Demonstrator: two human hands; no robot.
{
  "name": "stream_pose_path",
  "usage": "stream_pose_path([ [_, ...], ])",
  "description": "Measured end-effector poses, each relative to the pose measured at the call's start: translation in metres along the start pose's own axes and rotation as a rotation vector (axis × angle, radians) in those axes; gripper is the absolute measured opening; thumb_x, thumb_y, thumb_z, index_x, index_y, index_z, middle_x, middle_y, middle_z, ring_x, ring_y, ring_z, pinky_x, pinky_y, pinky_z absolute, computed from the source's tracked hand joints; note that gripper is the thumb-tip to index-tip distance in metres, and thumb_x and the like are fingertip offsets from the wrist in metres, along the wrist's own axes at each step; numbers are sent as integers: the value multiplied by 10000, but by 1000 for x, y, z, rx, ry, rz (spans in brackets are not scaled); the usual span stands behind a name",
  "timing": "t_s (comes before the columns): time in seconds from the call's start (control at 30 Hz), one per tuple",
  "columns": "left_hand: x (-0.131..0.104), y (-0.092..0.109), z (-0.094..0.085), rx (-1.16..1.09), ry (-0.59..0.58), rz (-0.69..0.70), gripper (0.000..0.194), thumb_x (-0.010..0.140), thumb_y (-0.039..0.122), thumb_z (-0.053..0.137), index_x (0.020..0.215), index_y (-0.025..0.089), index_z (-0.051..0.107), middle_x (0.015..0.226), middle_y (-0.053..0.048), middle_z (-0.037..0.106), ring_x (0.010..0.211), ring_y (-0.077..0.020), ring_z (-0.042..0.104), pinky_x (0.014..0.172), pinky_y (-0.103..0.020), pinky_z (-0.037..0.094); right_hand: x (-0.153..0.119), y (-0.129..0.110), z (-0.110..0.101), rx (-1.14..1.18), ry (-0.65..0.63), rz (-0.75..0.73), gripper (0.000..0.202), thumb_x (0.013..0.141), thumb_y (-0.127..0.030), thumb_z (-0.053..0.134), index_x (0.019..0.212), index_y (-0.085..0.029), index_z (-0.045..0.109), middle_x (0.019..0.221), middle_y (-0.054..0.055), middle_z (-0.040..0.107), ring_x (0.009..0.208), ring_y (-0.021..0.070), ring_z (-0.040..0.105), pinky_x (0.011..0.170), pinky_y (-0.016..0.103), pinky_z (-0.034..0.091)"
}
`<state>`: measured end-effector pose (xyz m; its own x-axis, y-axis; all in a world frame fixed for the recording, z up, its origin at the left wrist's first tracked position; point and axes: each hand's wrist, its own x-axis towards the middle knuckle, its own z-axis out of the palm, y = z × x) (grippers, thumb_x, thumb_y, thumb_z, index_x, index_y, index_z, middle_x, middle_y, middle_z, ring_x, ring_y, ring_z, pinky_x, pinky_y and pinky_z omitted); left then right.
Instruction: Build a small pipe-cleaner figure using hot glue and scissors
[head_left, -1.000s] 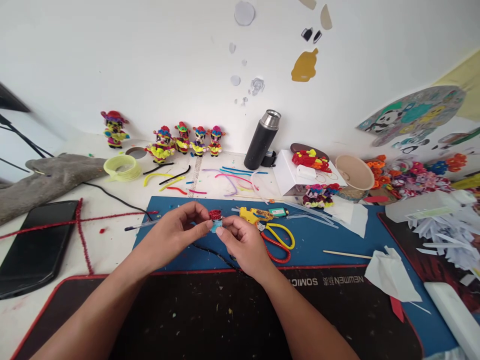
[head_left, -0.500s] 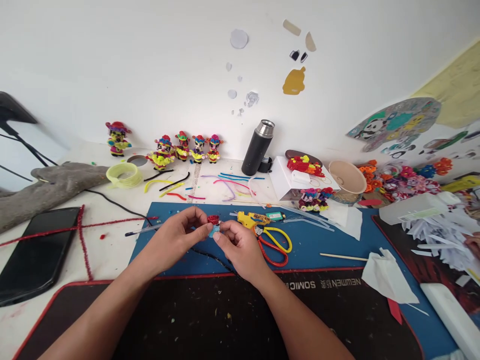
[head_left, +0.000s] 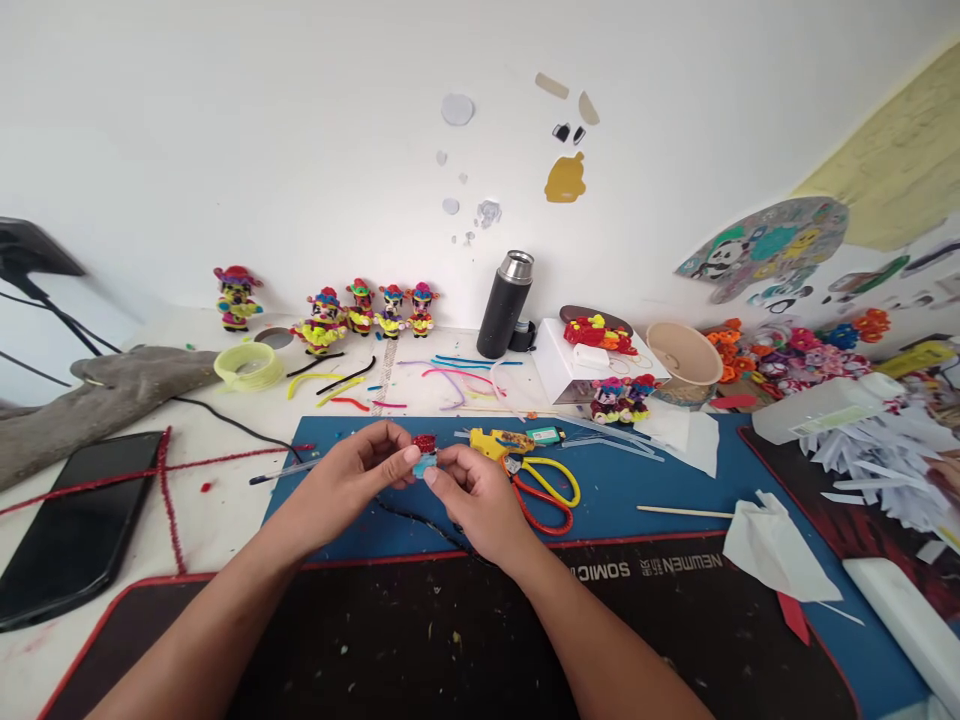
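A small red and light-blue fuzzy piece [head_left: 424, 452], like wound pipe cleaner, is held up between my two hands above the blue mat [head_left: 607, 490]. My left hand [head_left: 365, 468] pinches it from the left with thumb and fingertips. From the right, my right hand [head_left: 475, 490] has thumb and fingers closed at its light-blue lower part. Fingertips hide some of the piece. Just beyond my right hand lie a yellow glue gun [head_left: 501, 441] and scissors with red and yellow handles [head_left: 551, 490]. A black cord [head_left: 416, 518] passes beneath my hands.
Pipe-cleaner figures [head_left: 322, 322] stand along the wall at the back left, with loose coloured pipe cleaners [head_left: 450, 375] before them. A black flask [head_left: 505, 305] stands upright near a white box [head_left: 555, 365]. A phone [head_left: 82, 520] lies at left; tissue [head_left: 780, 550] and paper strips [head_left: 870, 465] at right.
The view has tilted up slightly, so the background sits lower. Both hands stay on the small piece, and a little more of its light-blue part shows.
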<state>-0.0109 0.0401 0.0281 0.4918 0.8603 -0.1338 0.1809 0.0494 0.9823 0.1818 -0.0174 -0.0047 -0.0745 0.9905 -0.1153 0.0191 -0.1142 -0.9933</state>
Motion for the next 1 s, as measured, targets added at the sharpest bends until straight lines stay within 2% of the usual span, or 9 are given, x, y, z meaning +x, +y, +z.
stream_pose_path([
  [0.07, -2, 1, 1, -7, -17, 47, 435, 862, 588, 770, 1060, 233, 613, 987, -33, 653, 895, -221, 643, 802, -344, 558, 1, 0, -1, 19, 5, 0, 346, 927, -542, 719, 967, -209, 637, 596, -87, 421, 492, 99, 383, 470, 238, 283],
  [0.17, -5, -1, 4, 86, -9, 104, 678, 801, 477, 847, 1371, 282, 537, 1126, -52, 663, 938, -233, 667, 834, -374, 580, 1, -1, -2, 19, 5, 7, 355, 914, -553, 728, 953, -213, 635, 590, -83, 430, 487, 102, 388, 461, 237, 292],
  [0.23, -6, -2, 7, 185, 4, 124, 759, 820, 455, 829, 1482, 321, 483, 1177, -51, 670, 944, -235, 679, 867, -398, 584, 0, -3, -2, 5, 5, 7, 338, 910, -536, 735, 957, -213, 644, 597, -76, 453, 487, 106, 402, 460, 240, 299],
  [0.37, -7, -3, 11, 307, 11, 163, 576, 864, 463, 778, 1391, 311, 600, 1225, -57, 713, 966, -252, 700, 884, -404, 591, -1, -4, -3, -4, 6, -1, 319, 904, -509, 743, 979, -209, 663, 622, -66, 481, 496, 106, 416, 460, 241, 305],
  [0.6, -7, 0, 11, 367, 69, 178, 442, 900, 431, 715, 1314, 289, 651, 1186, -60, 737, 994, -270, 710, 873, -400, 595, 1, -3, -4, 73, -45, -22, 346, 900, -535, 741, 958, -206, 653, 651, -61, 520, 486, 90, 378, 448, 240, 296],
  [0.8, -5, -4, 11, 309, 65, 236, 493, 882, 448, 747, 1335, 277, 654, 1349, -78, 702, 1081, -265, 683, 956, -421, 591, 2, -5, -7, 223, -71, -1, 446, 854, -625, 769, 937, -210, 630, 568, -99, 443, 459, 85, 352, 436, 234, 248],
  [1.0, -6, 0, 15, 333, 68, 248, 501, 875, 465, 744, 1331, 273, 665, 1380, -85, 702, 1056, -268, 685, 963, -446, 593, 3, -5, -8, 275, -58, -28, 462, 869, -656, 745, 891, -211, 623, 534, -99, 450, 453, 83, 327, 428, 234, 223],
])
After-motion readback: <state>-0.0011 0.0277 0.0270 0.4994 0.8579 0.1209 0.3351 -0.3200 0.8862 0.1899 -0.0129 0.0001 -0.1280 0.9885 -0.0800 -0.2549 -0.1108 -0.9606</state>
